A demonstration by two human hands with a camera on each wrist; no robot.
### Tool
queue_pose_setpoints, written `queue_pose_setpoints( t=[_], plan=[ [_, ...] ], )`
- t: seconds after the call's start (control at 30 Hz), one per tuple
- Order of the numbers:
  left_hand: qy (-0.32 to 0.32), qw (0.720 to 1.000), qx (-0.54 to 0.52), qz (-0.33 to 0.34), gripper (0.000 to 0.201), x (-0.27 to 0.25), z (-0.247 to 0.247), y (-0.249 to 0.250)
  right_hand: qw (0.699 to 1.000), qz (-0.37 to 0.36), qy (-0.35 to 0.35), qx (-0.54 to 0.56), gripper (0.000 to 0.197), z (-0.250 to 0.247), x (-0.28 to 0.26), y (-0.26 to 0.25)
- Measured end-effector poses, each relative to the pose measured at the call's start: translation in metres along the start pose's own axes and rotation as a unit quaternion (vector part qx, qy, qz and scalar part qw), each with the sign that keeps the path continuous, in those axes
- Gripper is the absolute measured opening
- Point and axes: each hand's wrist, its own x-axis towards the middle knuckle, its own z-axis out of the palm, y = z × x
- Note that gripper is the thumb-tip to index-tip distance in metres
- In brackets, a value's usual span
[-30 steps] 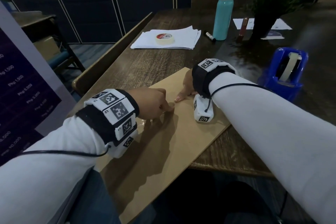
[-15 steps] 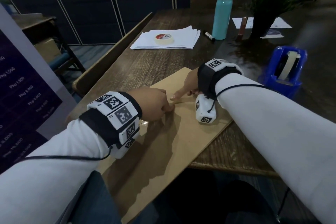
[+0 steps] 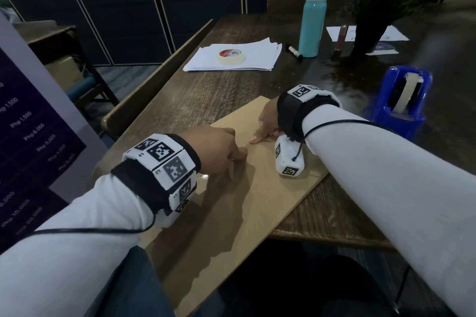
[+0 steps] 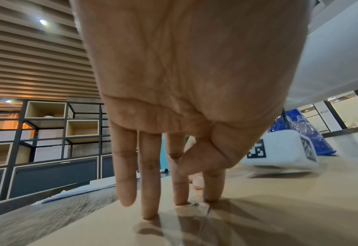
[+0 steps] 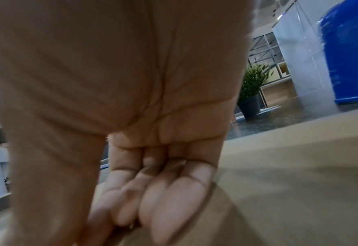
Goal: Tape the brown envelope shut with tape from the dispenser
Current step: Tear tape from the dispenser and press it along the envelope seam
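The brown envelope [image 3: 257, 201] lies flat on the dark wooden table [image 3: 206, 100], its near end hanging over the front edge. My left hand [image 3: 231, 154] stands on it with straight fingers [image 4: 182, 191], their tips pressing a strip of clear tape [image 4: 197, 207] onto the paper. Just to the right, my right hand [image 3: 266, 123] has its fingers [image 5: 169, 191] curled into the palm while the thumb [image 3: 255, 139] presses on the envelope. The blue tape dispenser [image 3: 401, 100] stands apart at the right, with no hand on it.
A stack of white paper [image 3: 257, 54] with a masking tape roll [image 3: 231, 56] lies further back. Behind are a marker [image 3: 293, 51], a teal bottle [image 3: 313, 20] and a potted plant [image 3: 378, 8]. A wooden bench back [image 3: 154, 90] runs along the table's left side.
My right thumb slid a little toward the left hand and back along the envelope. The left hand has stayed pressing in the same spot.
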Motion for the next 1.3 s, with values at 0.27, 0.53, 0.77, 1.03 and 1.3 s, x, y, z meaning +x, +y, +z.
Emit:
queue_pose_setpoints(
  t=[0.27, 0.53, 0.77, 1.03, 1.3],
  plan=[
    [-0.033, 0.999, 0.007, 0.003, 0.046, 0.002, -0.006, -0.002, 0.972, 0.001, -0.002, 0.235, 0.034, 0.015, -0.009, 0.008],
    [-0.044, 0.994, -0.094, -0.024, 0.036, -0.003, -0.010, -0.016, 0.967, -0.045, 0.079, 0.240, 0.026, 0.021, -0.062, 0.021],
    [0.133, 0.969, -0.204, -0.035, 0.045, -0.002, -0.027, -0.012, 0.943, -0.021, 0.308, 0.121, 0.037, 0.021, -0.110, 0.051],
    [0.287, 0.901, -0.324, 0.038, 0.036, 0.023, -0.060, 0.052, 0.902, 0.016, 0.420, 0.096, 0.055, 0.027, -0.146, 0.100],
    [0.274, 0.833, -0.467, 0.116, 0.034, 0.053, -0.088, 0.126, 0.878, 0.101, 0.445, 0.145, 0.085, 0.036, -0.142, 0.169]
  ],
)
